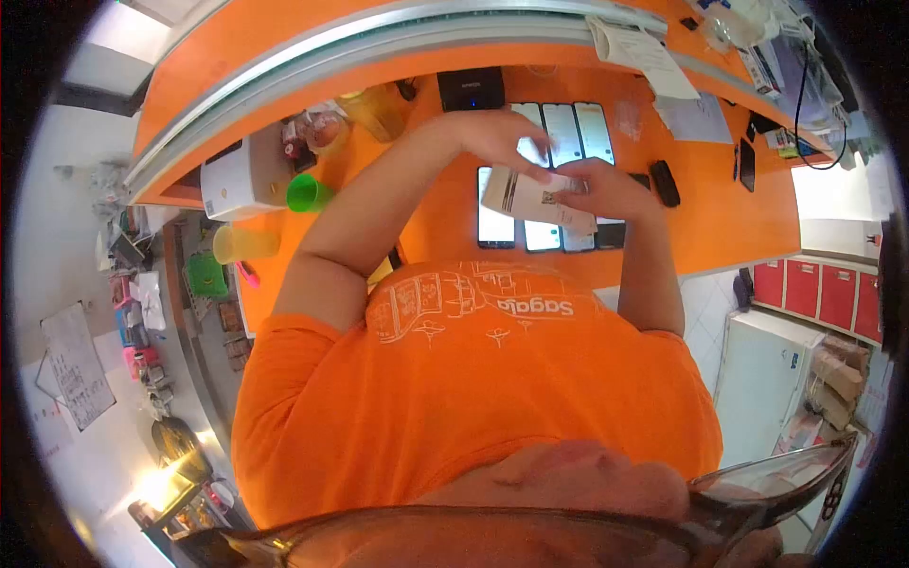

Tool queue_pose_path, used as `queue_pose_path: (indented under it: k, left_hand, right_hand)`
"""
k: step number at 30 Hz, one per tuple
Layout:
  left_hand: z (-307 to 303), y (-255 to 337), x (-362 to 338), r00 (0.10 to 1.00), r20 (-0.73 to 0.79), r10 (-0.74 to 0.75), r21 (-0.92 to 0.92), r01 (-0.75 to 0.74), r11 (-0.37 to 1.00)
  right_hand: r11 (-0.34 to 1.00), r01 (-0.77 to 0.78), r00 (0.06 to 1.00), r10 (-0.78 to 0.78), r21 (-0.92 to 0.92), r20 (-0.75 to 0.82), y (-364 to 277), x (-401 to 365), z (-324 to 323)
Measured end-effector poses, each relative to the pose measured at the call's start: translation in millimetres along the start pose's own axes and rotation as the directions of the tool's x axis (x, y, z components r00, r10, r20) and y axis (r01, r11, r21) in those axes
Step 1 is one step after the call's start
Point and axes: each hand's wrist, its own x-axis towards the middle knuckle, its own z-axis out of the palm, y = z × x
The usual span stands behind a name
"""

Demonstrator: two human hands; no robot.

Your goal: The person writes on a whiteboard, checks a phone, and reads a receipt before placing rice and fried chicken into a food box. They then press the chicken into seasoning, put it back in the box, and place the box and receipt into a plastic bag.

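My right hand (pixel 611 191) grips a flat white printed paper bundle (pixel 519 196) at its right end, with the thumb across its face. Dark printed blocks show on the paper. My left hand (pixel 497 140) is curved at its upper edge, thumb right at the paper and a gap between thumb and forefinger. Beneath and around both hands, several smartphones with lit screens lie in two rows on the orange desk (pixel 436 222). One phone (pixel 597 133) is at the far right of the back row, another phone (pixel 495 220) at the front left. The paper partly covers the front row.
A black router box (pixel 471 90) stands behind the phones. Left are a green cup (pixel 308 194), a yellow cup (pixel 244 246) and a white printer-like box (pixel 241 180). A dark pouch-like object (pixel 666 184) lies right of my right hand. An orange shelf edge (pixel 379 43) crosses above the desk.
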Motion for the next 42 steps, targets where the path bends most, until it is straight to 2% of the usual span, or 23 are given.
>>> queue_pose_path:
  k: [3,7,9,10,11,13,14,15,17,18,20,21,23,26,27,29,31,33,34,37,40,41,42]
  left_hand:
    - [20,-7,-21,0.993,0.105,0.061,-0.204,-0.038,0.978]
    - [24,38,-67,0.997,-0.066,0.043,-0.065,-0.047,0.997]
    - [24,54,-85,0.994,-0.107,0.037,-0.095,-0.047,0.994]
    - [29,54,-93,0.994,-0.112,0.003,-0.112,-0.016,0.994]
    - [32,56,-99,0.993,-0.118,-0.029,-0.128,0.014,0.992]
    - [39,67,-110,0.974,-0.228,-0.007,0.005,0.008,1.0]
    - [42,72,-115,0.96,-0.28,0.009,0.071,0.011,0.997]
    - [43,73,-120,0.945,-0.324,0.052,0.087,-0.025,0.996]
    - [44,73,-135,0.905,-0.402,0.138,0.126,-0.095,0.987]
    - [43,75,-141,0.918,-0.38,0.116,0.081,-0.091,0.993]
    - [41,80,-154,0.938,-0.34,0.068,-0.016,-0.078,0.997]
    - [42,81,-159,0.95,-0.311,0.002,-0.059,-0.021,0.998]
    - [43,79,-172,0.959,-0.252,-0.13,-0.14,0.097,0.985]
    - [48,62,-204,0.821,-0.343,-0.457,-0.302,0.364,0.881]
    - [57,53,-211,0.853,-0.442,-0.278,-0.24,0.186,0.953]
    - [72,49,-215,0.813,-0.573,0.109,-0.048,-0.166,0.985]
    - [80,73,-220,0.851,-0.511,0.116,0.037,-0.113,0.993]
    - [78,87,-231,0.842,-0.539,-0.032,0.142,0.128,0.982]
    - [77,79,-241,0.753,-0.658,0.017,0.143,0.103,0.984]
    - [60,65,-294,0.6,-0.793,-0.104,0.038,0.219,0.975]
    - [66,49,-317,0.442,-0.871,-0.215,-0.15,0.179,0.972]
    - [70,46,-322,0.394,-0.878,-0.27,-0.224,0.16,0.961]
    - [78,23,-323,0.394,-0.893,-0.218,-0.175,0.143,0.974]
  right_hand:
    - [0.983,0.181,0.978,-0.18,0.002,-0.104,19,-6,14]
    - [0.934,0.349,0.931,-0.337,0.076,-0.138,-26,-2,35]
    - [0.9,0.435,0.89,-0.422,0.043,-0.174,-38,5,49]
    - [0.881,0.455,0.877,-0.417,0.133,-0.239,-40,6,57]
    - [0.882,0.401,0.904,-0.338,0.248,-0.261,-38,9,67]
    - [0.837,0.286,0.947,-0.172,0.467,-0.27,-39,13,83]
    - [0.685,0.241,0.954,-0.036,0.688,-0.298,-46,13,93]
    - [0.557,0.179,0.978,-0.01,0.811,-0.209,-48,12,95]
    - [0.254,0.017,1.0,-0.001,0.967,-0.017,-52,12,95]
    - [0.223,-0.036,0.998,-0.034,0.974,0.044,-48,11,94]
    - [0.78,0.208,0.974,-0.222,0.591,-0.049,-55,1,84]
    - [0.904,0.332,0.942,-0.334,0.27,-0.043,-64,-4,78]
    - [0.924,0.371,0.923,-0.354,0.098,-0.15,-88,-21,72]
    - [0.957,0.286,0.939,-0.292,-0.057,-0.185,-93,-29,61]
    - [0.925,0.355,0.913,-0.374,-0.137,-0.163,-99,-23,65]
    - [0.833,0.48,0.845,-0.523,-0.277,-0.109,-113,-10,76]
    - [0.839,0.413,0.873,-0.476,-0.355,-0.109,-135,11,108]
    - [0.82,0.349,0.884,-0.449,-0.453,-0.133,-150,30,124]
    - [0.891,0.321,0.922,-0.371,-0.321,-0.108,-173,24,112]
    - [0.921,0.35,0.933,-0.359,-0.17,-0.025,-175,36,68]
    - [0.878,0.461,0.835,-0.479,-0.129,-0.272,-182,63,51]
    - [0.881,0.436,0.801,-0.474,-0.186,-0.366,-194,73,51]
    - [0.882,0.406,0.754,-0.471,-0.239,-0.457,-208,84,51]
